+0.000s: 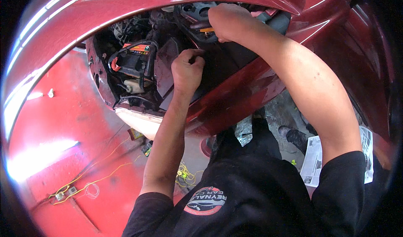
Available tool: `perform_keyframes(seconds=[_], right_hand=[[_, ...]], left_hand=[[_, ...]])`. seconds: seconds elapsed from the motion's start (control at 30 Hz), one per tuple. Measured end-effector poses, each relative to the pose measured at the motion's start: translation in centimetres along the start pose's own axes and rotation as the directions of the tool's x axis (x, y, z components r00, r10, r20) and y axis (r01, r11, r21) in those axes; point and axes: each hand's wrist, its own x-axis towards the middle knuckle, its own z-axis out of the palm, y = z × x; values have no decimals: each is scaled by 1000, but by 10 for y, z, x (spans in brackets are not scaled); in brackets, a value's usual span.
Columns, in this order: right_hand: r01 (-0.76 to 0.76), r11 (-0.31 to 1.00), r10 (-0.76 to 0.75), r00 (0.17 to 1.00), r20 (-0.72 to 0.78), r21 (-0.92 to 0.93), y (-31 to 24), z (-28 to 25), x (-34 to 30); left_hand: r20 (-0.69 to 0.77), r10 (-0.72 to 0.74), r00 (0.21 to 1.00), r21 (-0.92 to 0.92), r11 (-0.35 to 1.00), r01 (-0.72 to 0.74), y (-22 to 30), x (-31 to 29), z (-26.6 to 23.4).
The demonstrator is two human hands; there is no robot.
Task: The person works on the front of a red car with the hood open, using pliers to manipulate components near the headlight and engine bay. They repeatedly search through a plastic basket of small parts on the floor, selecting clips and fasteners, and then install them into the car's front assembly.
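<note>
View: head, looking down into a red car's engine bay (168, 54) under the raised red hood (138, 1)
Orange-yellow piece: a slim orange-yellow piece (206, 30) in the upper part of the engine bay, just left of the right hand (228, 22) at its fingers
Its direction: the visible end points to picture left; the other end runs toward the hand and is hidden there
Its long axis: nearly level across the picture, lying sideways to the line of the left forearm
Right hand: fingers curled in, back of the hand upward; whether they grip the orange-yellow piece cannot be told
Right arm: comes up from the lower right, elbow bent outward, forearm slanting up and left over the red fender (235, 98)
Left hand: loosely curled, thumb and forefinger rounded with a dark gap between; it lies lower and left of the right hand, at the edge of a dark smooth surface (226, 58); cannot tell whether the fingertips hold anything
Left arm: rises steeply from the lower edge, leaning slightly right, wrist near straight
Left of the hands: a battery (133, 64) with an orange label, a pale reservoir (134, 86) below it, then the headlight (140, 120)
Floor: red, with yellow cord (187, 176)
Right side: printed paper sheet (311, 163) beside the right sleeve (342, 186)
</note>
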Motion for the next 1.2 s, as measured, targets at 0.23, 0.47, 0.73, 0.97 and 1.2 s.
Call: perform_keyframes(seconds=[0.23, 0.47, 0.73, 0.97, 1.2], right_hand=[[20, 998, -26, 994, -104, -60, 0, 10, -12], [-10, 1000, 11, 988, -151, 8, 6, 17, -5], [-18, 996, 32, 985, -170, 82, 5, 14, -11], [27, 991, 9, 965, -263, 134, 17, 25, -10], [32, 984, 4, 979, -202, 174, 10, 26, -11]], left_hand=[[-6, -97, 995, -62, 993, 97, 8, 3, -10], [186, -148, 971, 58, 988, 140, 36, 18, -27], [238, -272, 932, 147, 959, 242, 37, 24, -17], [350, -365, 863, 72, 929, 364, 27, 38, -14], [357, -338, 871, 37, 937, 349, 10, 31, -13]])
